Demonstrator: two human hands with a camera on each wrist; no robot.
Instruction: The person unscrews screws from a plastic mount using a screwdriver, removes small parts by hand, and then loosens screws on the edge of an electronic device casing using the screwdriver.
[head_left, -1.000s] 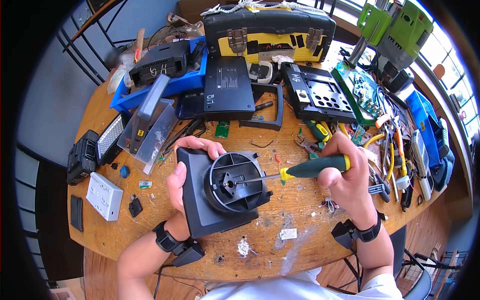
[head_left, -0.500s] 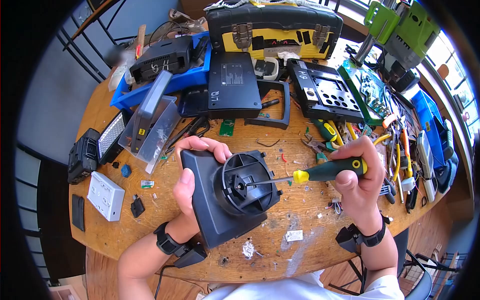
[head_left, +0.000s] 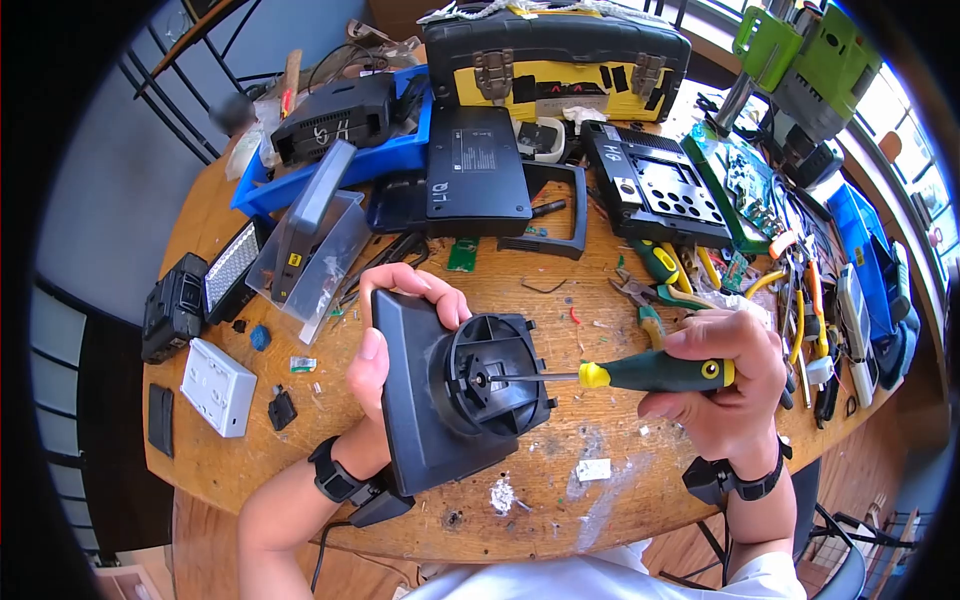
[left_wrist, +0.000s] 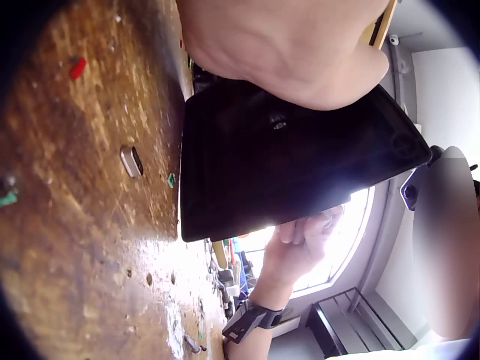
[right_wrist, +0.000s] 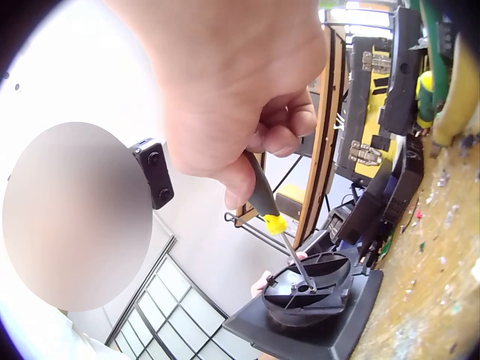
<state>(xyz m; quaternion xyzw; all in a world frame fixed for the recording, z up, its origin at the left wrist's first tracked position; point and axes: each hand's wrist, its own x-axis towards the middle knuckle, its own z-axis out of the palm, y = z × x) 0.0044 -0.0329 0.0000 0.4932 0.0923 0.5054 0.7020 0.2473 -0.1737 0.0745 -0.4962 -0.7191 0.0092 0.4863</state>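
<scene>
My left hand (head_left: 372,365) grips a black plastic housing (head_left: 425,420) by its far left edge, thumb on the near side. A round ribbed collar (head_left: 500,385) juts from the housing and faces right. In my right hand (head_left: 725,385) is a screwdriver with a dark green and yellow handle (head_left: 650,373), held between thumb and fingers. Its shaft runs left into the collar, the tip at a small fitting in the middle. From the right wrist view, the screwdriver (right_wrist: 262,195) slants down into the collar (right_wrist: 307,292). The left wrist view shows the housing's smooth dark face (left_wrist: 292,165).
Behind the hands stand a black and yellow toolbox (head_left: 560,85), a flat black device (head_left: 478,175) and a blue bin (head_left: 255,195). Pliers (head_left: 640,290) and other tools crowd the right. A white box (head_left: 217,388) lies left; a green drill press (head_left: 825,75) rises at back right.
The housing has turned so its collar faces further right. My right hand has shifted right and rolled over the handle, and the screwdriver lies more level, its tip still in the collar.
</scene>
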